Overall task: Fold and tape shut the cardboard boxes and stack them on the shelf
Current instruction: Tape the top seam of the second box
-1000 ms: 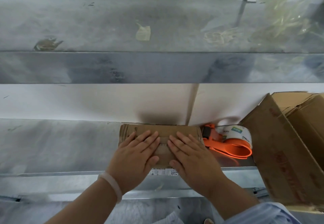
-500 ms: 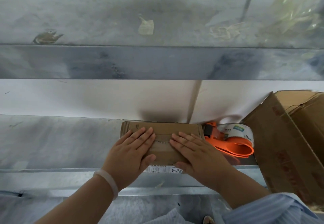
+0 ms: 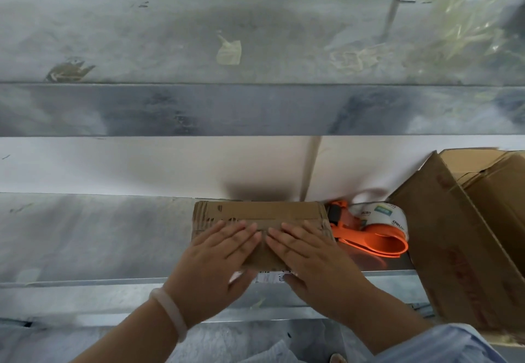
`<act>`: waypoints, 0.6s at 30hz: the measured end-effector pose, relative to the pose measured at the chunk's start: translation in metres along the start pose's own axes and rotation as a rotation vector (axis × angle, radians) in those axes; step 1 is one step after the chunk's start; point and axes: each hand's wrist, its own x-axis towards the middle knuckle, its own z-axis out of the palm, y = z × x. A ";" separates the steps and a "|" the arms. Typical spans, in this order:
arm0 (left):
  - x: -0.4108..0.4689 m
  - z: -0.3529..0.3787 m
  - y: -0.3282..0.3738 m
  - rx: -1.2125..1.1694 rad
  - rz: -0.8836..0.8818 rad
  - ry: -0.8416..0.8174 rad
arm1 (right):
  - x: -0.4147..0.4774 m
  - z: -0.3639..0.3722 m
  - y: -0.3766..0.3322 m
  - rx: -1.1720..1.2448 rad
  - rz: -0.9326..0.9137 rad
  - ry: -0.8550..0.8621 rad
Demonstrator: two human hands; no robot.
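The small cardboard box (image 3: 261, 214) sat on the lower metal shelf (image 3: 85, 237), near the front lip and well forward of the white wall. Its top flaps were down, and a strip of tape ran along the centre seam.

The left hand (image 3: 216, 266) lay palm-down on the left half of the lid. Its fingers (image 3: 235, 232) were straight, close together and pressed flat on the cardboard; nothing was gripped. The right hand (image 3: 315, 263) lay in the same manner on the right half, with its fingers (image 3: 295, 233) straight and flat. The fingertips of the two hands nearly met over the seam. Both thumbs were spread toward the near edge of the box, where a white label (image 3: 271, 277) showed on the front face. A pale wristband (image 3: 170, 314) circled the left wrist, and a striped sleeve (image 3: 454, 345) covered the right forearm.

An orange tape dispenser (image 3: 372, 239) with a loaded roll lay on the shelf just beside the right end of the box. A large open carton (image 3: 454, 249) stood tilted at the far right. Tape scraps (image 3: 228, 51) clung to the upper shelf (image 3: 170, 106).
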 end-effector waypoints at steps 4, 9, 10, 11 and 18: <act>0.003 0.008 0.005 -0.033 -0.036 -0.059 | 0.002 -0.001 -0.002 0.027 0.063 -0.028; -0.010 0.002 -0.015 -0.051 -0.096 -0.062 | -0.003 -0.007 0.001 0.026 0.139 -0.011; -0.012 0.002 -0.016 -0.055 -0.122 -0.054 | -0.005 -0.006 0.001 0.034 0.190 -0.010; -0.013 0.002 -0.015 -0.065 -0.152 -0.043 | -0.006 -0.006 0.002 0.050 0.247 -0.003; -0.010 0.002 0.001 -0.110 -0.356 -0.059 | -0.008 -0.007 0.000 0.094 0.348 0.019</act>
